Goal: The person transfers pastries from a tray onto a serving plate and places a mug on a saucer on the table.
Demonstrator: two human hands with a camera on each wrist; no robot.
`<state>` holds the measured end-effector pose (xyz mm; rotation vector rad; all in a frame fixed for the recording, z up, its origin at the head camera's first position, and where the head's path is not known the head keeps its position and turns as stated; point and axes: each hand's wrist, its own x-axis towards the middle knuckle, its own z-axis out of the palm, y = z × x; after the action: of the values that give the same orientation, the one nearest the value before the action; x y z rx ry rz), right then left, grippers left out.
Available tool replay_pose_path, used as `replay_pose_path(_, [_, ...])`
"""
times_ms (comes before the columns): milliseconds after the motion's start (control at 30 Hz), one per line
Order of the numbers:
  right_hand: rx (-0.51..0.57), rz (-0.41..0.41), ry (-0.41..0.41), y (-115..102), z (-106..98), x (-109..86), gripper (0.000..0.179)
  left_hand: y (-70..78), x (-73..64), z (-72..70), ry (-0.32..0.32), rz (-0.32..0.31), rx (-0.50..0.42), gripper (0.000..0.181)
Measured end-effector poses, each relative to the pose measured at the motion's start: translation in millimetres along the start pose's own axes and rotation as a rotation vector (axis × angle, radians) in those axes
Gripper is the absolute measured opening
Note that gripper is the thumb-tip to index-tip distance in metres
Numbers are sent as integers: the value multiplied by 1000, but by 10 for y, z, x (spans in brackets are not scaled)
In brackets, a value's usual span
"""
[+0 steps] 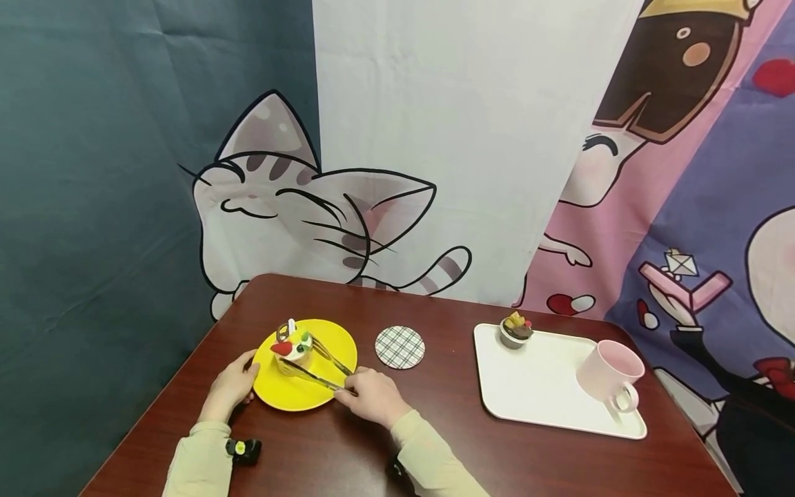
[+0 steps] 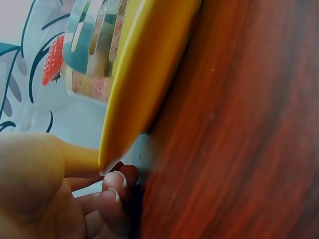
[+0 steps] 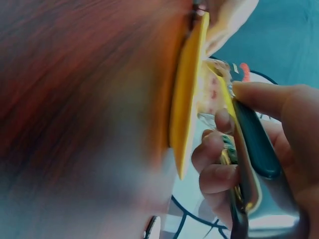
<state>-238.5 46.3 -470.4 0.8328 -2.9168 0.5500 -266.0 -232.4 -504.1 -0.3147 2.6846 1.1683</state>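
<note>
Tongs (image 1: 318, 379) gripped by the right hand (image 1: 374, 395) point toward upper left, astride the cake (image 1: 297, 356); the left hand (image 1: 230, 386) pinches the plate (image 1: 287, 398).

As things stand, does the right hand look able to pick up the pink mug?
Probably not: the right hand is holding tongs, and the pink mug stands well away, on the white tray.

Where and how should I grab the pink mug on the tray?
Probably best by its handle, from the near side: the pink mug stands on the white tray, its handle jutting toward the tray's near right corner.
</note>
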Motion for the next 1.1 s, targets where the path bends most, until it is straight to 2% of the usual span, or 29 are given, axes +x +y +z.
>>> replay_pose_path(167, [39,35,-48,40,-88,-94,23,-1,4,6,-1,4,0,50])
replay_pose_path(300, [35,37,-54,69,-164,-187,29,8,3,13,0,6,-9,51])
replay_pose_path(533, [63,44,-8,120,-209,-312,32,2,-21,-2,5,9,-6,51])
replay_pose_path(833, [138,98,48,294,-301,-509,28,10,-41,0,2,13,-6,51])
replay_pose_path(1100, [76,174,141,534,-433,-691,37,0,-20,6,11,11,4,50])
